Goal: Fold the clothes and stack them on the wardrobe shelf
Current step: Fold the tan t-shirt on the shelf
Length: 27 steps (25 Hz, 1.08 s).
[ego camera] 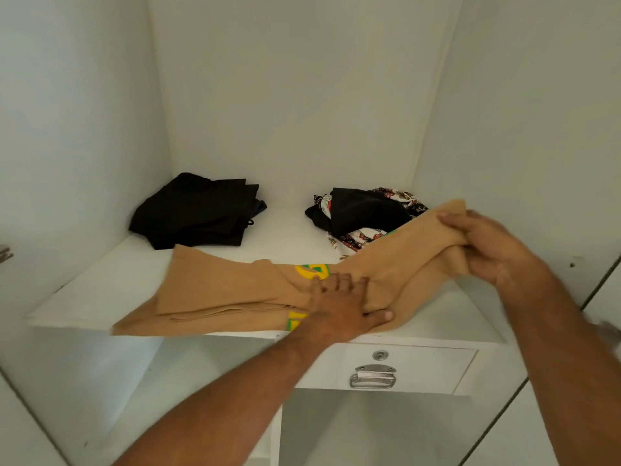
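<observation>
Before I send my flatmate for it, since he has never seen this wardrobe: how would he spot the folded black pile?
Look on the white wardrobe shelf, above the drawer with the metal handle. The folded black pile sits at the back left, near the side wall. Unlike the loose black and patterned heap at the back right, it is plain black and lies flat.

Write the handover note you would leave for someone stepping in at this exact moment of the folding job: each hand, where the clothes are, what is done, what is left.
Left hand: flat, pressing the tan garment down at mid-shelf.
Right hand: grip on the garment's lifted right end, mid-fold.
Tan garment lies across the front of the wardrobe shelf, partly folded.
Black pile sits back left, looks folded.
Black and patterned heap sits back right, looks unfolded.
Left: finish folding the tan garment, stack it, then fold the heap.
</observation>
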Motion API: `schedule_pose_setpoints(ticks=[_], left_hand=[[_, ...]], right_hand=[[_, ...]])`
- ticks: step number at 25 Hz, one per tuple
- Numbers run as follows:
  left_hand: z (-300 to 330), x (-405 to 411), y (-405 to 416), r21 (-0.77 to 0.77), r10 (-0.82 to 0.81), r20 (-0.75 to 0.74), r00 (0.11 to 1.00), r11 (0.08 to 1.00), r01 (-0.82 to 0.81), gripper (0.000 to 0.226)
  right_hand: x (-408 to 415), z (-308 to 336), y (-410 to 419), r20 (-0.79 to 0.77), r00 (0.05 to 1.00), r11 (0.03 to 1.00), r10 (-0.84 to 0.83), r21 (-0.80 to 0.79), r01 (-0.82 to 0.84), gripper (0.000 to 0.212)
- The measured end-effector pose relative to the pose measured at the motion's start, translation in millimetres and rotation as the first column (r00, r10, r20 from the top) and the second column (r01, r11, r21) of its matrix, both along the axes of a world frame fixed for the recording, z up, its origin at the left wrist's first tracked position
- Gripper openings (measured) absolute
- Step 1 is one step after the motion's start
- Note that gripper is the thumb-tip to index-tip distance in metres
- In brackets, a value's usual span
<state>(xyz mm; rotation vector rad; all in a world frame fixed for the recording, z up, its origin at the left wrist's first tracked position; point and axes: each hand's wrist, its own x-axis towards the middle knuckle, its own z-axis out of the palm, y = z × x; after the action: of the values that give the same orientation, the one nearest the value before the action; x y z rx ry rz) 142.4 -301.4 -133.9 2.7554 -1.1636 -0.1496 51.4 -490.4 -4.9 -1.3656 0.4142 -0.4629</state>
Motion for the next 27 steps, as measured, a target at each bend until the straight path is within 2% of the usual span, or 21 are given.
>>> schedule_pose_setpoints(ticks=[2, 3, 5, 7, 9, 11, 13, 15, 16, 18, 19, 20, 21, 23, 25, 27], left_hand=[[7, -19, -26, -0.017, -0.016, -0.024, 1.0, 1.0, 0.015, 0.112], [10, -26, -35, -0.061, -0.046, -0.04, 0.998, 0.997, 0.043, 0.104], [15, -29, -37, -0.267, -0.12, -0.107, 0.987, 0.96, 0.088, 0.092], [28, -19, -18, -0.543, -0.203, -0.291, 0.935, 0.839, 0.013, 0.091], [49, 0, 16, -0.671, -0.267, -0.532, 0.804, 0.711, -0.208, 0.09], [67, 36, 60, -0.652, -0.349, -0.735, 0.582, 0.597, -0.467, 0.076], [75, 76, 114, -0.582, -0.46, -0.806, 0.372, 0.505, -0.638, 0.077], [69, 107, 167, -0.509, -0.53, -0.815, 0.232, 0.466, -0.724, 0.091], [61, 120, 189, -0.469, -0.542, -0.822, 0.173, 0.475, -0.745, 0.097], [43, 131, 222, -0.402, -0.516, -0.85, 0.108, 0.502, -0.766, 0.104], [36, 132, 230, -0.379, -0.488, -0.867, 0.102, 0.512, -0.771, 0.101], [31, 132, 234, -0.381, -0.448, -0.884, 0.132, 0.528, -0.759, 0.094], [28, 129, 234, -0.407, -0.388, -0.898, 0.207, 0.554, -0.726, 0.08], [27, 122, 225, -0.497, -0.262, -0.863, 0.432, 0.589, -0.637, 0.052], [31, 115, 216, -0.597, -0.177, -0.775, 0.606, 0.517, -0.613, 0.054], [35, 110, 216, -0.71, -0.17, -0.674, 0.719, 0.418, -0.567, 0.074]], right_hand=[[-8, 15, 2, 0.037, 0.998, 0.999, -0.047, 0.01, 0.047, 0.015], [-13, 21, 2, 0.046, 0.997, 0.998, -0.066, 0.023, 0.065, 0.012], [-17, 29, 10, 0.05, 0.996, 0.997, -0.075, 0.012, 0.075, 0.013], [-13, 39, 21, 0.058, 0.997, 0.998, -0.055, -0.019, 0.056, 0.015], [-2, 54, 41, 0.084, 0.996, 0.999, 0.001, -0.05, 0.003, 0.014], [25, 65, 73, 0.101, 0.993, 0.991, 0.056, -0.126, -0.043, 0.017], [59, 68, 120, 0.085, 0.989, 0.964, 0.12, -0.247, -0.096, 0.021], [90, 56, 171, 0.009, 0.96, 0.915, 0.281, -0.305, -0.265, 0.02], [102, 46, 194, -0.056, 0.921, 0.879, 0.386, -0.28, -0.385, 0.022], [118, 27, 219, -0.185, 0.855, 0.82, 0.485, -0.243, -0.518, 0.041], [123, 19, 219, -0.218, 0.859, 0.815, 0.463, -0.277, -0.51, 0.046], [126, 11, 214, -0.233, 0.884, 0.818, 0.404, -0.34, -0.464, 0.047], [126, 2, 204, -0.244, 0.915, 0.817, 0.322, -0.417, -0.398, 0.046], [118, -20, 175, -0.291, 0.946, 0.754, 0.144, -0.586, -0.296, 0.044], [106, -50, 146, -0.369, 0.929, 0.621, -0.032, -0.735, -0.271, 0.045], [93, -74, 129, -0.427, 0.895, 0.554, -0.131, -0.78, -0.291, 0.044]])
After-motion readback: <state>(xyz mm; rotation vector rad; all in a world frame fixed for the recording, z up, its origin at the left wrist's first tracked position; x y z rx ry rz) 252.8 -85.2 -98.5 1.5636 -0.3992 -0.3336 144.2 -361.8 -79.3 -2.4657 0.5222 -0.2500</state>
